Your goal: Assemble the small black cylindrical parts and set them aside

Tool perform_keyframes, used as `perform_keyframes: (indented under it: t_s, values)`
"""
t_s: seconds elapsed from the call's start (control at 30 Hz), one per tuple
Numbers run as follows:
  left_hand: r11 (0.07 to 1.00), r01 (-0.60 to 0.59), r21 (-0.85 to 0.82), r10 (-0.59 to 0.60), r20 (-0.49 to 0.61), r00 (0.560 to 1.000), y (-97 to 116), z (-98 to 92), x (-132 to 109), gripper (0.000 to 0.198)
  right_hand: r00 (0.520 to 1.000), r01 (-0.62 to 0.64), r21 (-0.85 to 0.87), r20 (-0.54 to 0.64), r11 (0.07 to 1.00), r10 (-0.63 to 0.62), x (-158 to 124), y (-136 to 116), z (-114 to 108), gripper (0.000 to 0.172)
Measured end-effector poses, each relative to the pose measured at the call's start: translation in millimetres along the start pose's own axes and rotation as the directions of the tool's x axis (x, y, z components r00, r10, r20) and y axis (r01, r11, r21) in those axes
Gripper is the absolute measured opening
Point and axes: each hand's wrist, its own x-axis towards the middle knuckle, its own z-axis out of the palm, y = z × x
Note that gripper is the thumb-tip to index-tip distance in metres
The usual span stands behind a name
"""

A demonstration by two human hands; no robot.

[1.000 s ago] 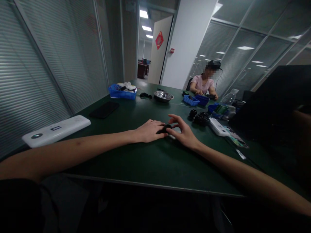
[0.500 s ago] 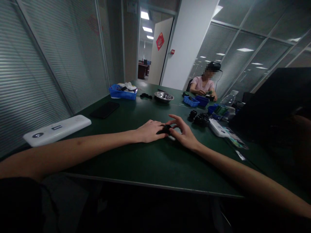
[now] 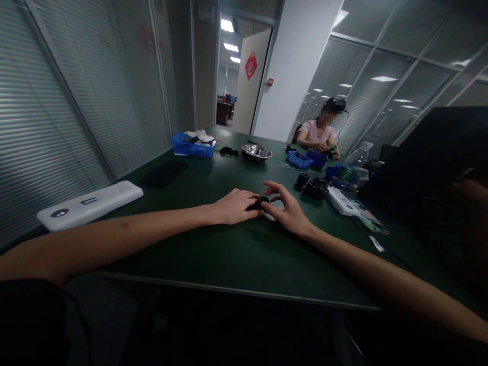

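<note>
- The left hand lies palm down on the dark green table, in the middle of the frame. Its fingers are stretched almost flat and the tips rest on a small black round part; they are not curled around it.
- The right hand meets it from the right. Thumb and forefinger are closed in a narrow pinch on the same black part, and the other fingers are lifted and spread.
- The black part sits on the table between both hands, in the centre of the frame. A small white piece lies just under it; what it is I cannot tell.
- The near table edge runs across the lower part of the frame, well apart from the hands, and the green surface between them is bare.
- To the right of the right hand, near it, is a group of black round parts, with a white oblong device just beside them.
- At the left edge of the table lies a long white flat device, and further back a black phone. Both are well apart from the left hand.
- At the far side stand a blue plastic basket, a round metal bowl and small blue trays.
- Another person in a pink shirt sits at the far end, hands at the trays.
</note>
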Motion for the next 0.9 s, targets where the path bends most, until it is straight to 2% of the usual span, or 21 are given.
perform_keyframes:
  t_s: [0.17, 0.37, 0.5, 0.67, 0.8, 0.9]
  values:
    - [1.000, -0.018, 0.001, 0.018, -0.004, 1.000, -2.0, 1.3, 0.4, 0.052, 0.997, 0.012, 0.060, 0.075, 0.998, -0.017, -0.3, -2.0, -1.2, 0.050]
    - [1.000, -0.020, 0.020, 0.020, -0.026, 0.999, -4.2, 4.3, 1.1, 0.056, 1.000, -0.019, 0.022, 0.015, 1.000, 0.019, 0.2, -0.8, -0.8, 0.054]
    - [1.000, -0.024, 0.005, 0.024, -0.024, 0.999, -4.3, 4.5, 0.6, 0.052, 0.998, -0.008, 0.054, 0.059, 0.999, 0.005, -0.1, 0.3, -0.6, 0.051]
    - [1.000, -0.021, -0.008, 0.020, -0.025, 0.999, -3.4, 2.8, -0.1, 0.053, 1.000, -0.028, 0.014, -0.002, 1.000, 0.028, 0.2, 2.0, 0.2, 0.055]
    - [1.000, -0.015, -0.011, 0.015, -0.012, 1.000, -2.5, 2.2, 0.0, 0.051, 0.998, -0.006, 0.062, 0.059, 0.998, 0.002, 0.3, 0.9, -0.6, 0.052]
    - [1.000, -0.012, -0.009, 0.012, -0.013, 1.000, -2.5, 2.5, 0.1, 0.052, 0.999, 0.000, 0.044, 0.040, 0.999, -0.002, 0.3, -1.4, -1.1, 0.051]
